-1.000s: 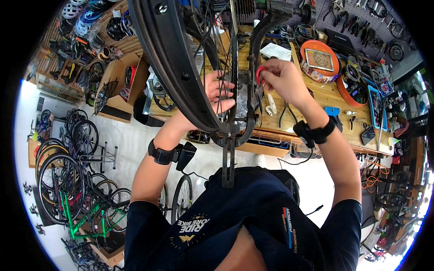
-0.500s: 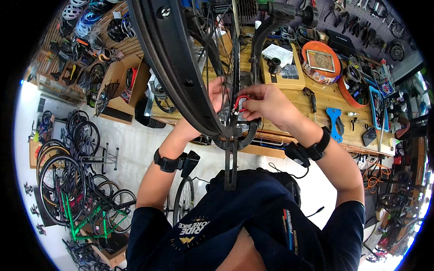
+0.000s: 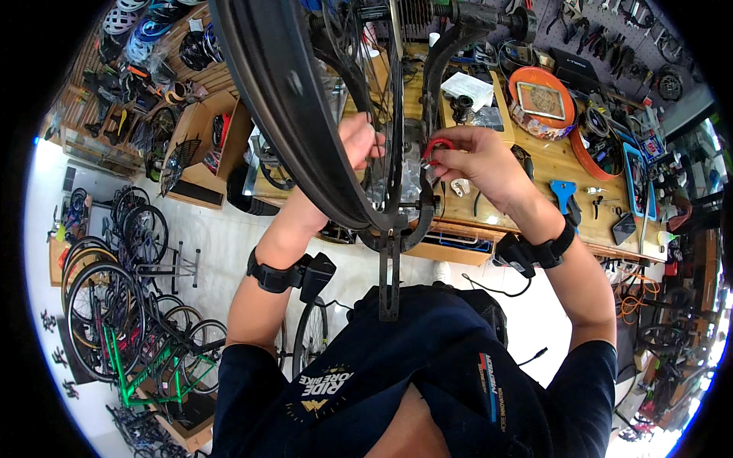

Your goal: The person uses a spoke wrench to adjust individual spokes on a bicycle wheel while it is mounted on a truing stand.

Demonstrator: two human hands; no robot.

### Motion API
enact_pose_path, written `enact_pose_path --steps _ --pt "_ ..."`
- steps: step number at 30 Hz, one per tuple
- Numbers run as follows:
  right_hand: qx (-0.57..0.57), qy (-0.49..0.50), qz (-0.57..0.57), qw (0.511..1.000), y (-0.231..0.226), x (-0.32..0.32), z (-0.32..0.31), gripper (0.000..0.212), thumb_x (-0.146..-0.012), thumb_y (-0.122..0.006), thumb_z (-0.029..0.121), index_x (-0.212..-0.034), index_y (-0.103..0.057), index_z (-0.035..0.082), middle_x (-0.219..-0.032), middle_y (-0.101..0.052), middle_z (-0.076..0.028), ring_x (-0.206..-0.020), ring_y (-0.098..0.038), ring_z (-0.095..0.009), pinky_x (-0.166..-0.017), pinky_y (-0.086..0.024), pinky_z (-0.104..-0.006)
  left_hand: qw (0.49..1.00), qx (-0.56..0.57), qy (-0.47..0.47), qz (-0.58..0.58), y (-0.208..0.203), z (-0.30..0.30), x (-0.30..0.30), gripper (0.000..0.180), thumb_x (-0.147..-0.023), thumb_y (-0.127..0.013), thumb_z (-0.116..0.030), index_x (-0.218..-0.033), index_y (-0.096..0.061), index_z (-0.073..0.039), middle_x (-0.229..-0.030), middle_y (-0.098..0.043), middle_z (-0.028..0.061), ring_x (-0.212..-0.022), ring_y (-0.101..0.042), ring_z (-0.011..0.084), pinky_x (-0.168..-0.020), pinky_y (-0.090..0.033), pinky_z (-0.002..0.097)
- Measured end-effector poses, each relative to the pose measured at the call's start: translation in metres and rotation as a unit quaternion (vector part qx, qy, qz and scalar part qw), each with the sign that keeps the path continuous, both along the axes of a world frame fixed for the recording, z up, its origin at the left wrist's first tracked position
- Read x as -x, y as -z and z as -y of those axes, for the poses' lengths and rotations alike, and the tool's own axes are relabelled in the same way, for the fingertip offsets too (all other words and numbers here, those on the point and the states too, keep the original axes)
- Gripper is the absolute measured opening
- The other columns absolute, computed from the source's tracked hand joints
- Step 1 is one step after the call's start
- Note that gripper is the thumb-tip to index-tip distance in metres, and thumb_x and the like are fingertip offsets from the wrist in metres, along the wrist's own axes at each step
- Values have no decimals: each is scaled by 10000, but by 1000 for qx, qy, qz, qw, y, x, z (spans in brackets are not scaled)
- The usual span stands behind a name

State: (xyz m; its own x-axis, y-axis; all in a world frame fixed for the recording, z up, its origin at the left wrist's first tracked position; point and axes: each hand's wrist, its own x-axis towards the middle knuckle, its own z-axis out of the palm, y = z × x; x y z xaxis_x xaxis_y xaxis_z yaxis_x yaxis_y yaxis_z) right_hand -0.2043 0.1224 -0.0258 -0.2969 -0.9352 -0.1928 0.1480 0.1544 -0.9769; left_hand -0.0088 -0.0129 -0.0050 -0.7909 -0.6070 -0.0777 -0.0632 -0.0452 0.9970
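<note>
A black bicycle wheel rim point(image 3: 284, 99) with thin spokes stands upright in front of me. It is mounted in a dark truing stand point(image 3: 437, 84). On the wheel's right side, my right hand point(image 3: 479, 162) pinches a red spoke wrench point(image 3: 437, 146), held apart from the rim. My left hand point(image 3: 357, 142) reaches behind the rim from the left, its fingers curled closed at the spokes point(image 3: 372, 114). Part of that hand and wrist is hidden by the rim. Both wrists wear black straps with small boxes.
The wooden workbench point(image 3: 550, 164) carries an orange round tray point(image 3: 544, 80), a blue-handled tool point(image 3: 563, 195), a blue bin point(image 3: 640, 183) and a cardboard box lid with small parts. Tools hang on the pegboard behind. Bicycles point(image 3: 145, 328) stand on the left floor near an open carton point(image 3: 200, 153).
My right hand has moved right, drawing the red spoke wrench away from the rim. My left hand has shifted slightly up and left, with its fingers now curled. The rim's visible holes have moved.
</note>
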Motion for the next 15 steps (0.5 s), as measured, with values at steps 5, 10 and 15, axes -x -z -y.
enact_pose_path --steps 5,10,15 --pt "-4 12 8 1000 5 6 -9 317 -879 -621 32 -1170 -568 -81 -952 -648 -95 -765 -645 -124 -711 -542 -224 1000 -6 17 -5 -57 -5 2 613 -935 -418 -516 -1250 -481 5 -933 -597 64 -817 -553 156 -741 -402 266" --pt "1 20 5 1000 6 7 -9 330 -876 -627 30 -1182 -565 -75 -953 -643 -94 -760 -641 -121 -701 -541 -223 993 -104 54 -32 -92 10 12 679 -904 -395 -578 -1187 -500 31 -846 -593 68 -742 -542 165 -703 -399 263" --pt "12 20 8 1000 8 5 -10 359 -877 -631 40 -1203 -543 -81 -950 -642 -97 -767 -640 -120 -704 -540 -230 999 3 49 22 -47 6 1 555 -873 -548 -370 -1280 -452 -5 -952 -586 55 -817 -544 134 -722 -375 241"
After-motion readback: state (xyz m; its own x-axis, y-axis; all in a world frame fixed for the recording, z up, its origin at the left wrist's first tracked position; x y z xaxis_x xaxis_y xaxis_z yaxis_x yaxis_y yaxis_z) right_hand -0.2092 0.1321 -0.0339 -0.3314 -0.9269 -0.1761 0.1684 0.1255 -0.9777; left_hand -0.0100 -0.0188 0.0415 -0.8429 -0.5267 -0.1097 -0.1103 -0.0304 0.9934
